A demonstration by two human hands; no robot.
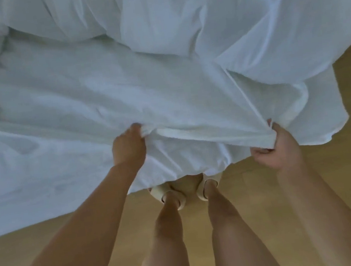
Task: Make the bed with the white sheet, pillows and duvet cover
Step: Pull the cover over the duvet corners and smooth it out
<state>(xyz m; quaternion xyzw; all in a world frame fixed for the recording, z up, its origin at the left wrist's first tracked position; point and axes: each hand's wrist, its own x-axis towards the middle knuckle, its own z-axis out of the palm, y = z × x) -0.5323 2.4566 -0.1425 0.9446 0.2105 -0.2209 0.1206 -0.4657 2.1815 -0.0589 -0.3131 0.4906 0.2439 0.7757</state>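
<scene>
Left hand [128, 145] and right hand [277, 148] both clutching rumpled white bedding [120, 91] above wooden floor [255, 185].

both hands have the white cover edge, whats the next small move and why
Probably pull the edge taut and spread the hands apart. The left hand and right hand both grip the white cover, which lies bunched and wrinkled and sags between them toward the floor.

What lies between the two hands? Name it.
In the head view, a taut stretch of white fabric edge runs between the left hand and right hand; both hands grip it.
</scene>
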